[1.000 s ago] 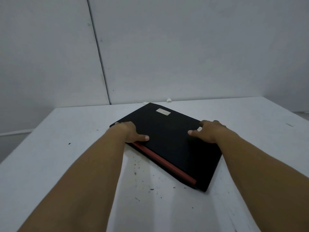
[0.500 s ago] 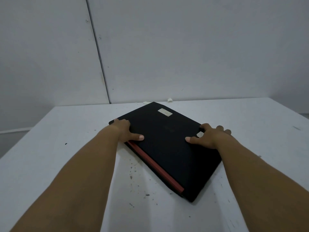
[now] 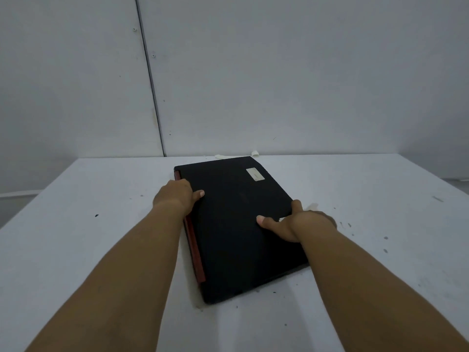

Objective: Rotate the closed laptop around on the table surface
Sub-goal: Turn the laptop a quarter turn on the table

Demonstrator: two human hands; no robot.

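You are gripping the closed laptop [image 3: 238, 224] with 2 hands, left hand [image 3: 176, 195] clamped on its red-trimmed edge and right hand [image 3: 297, 224] clamped on the opposite edge, likely for turning leverage. The matte black laptop, bearing 1 pale sticker [image 3: 255, 174], is lying flat mid-table [image 3: 76, 250].

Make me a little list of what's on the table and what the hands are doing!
table: white table, with small dark specks
laptop: black laptop, closed, lying flat, turned at an angle
red strip: red strip along the laptop's left edge
sticker: pale sticker on the lid near the far corner
left hand: left hand grips the left edge, thumb on the lid
right hand: right hand grips the right edge, thumb on the lid
behind: grey wall with a dark seam
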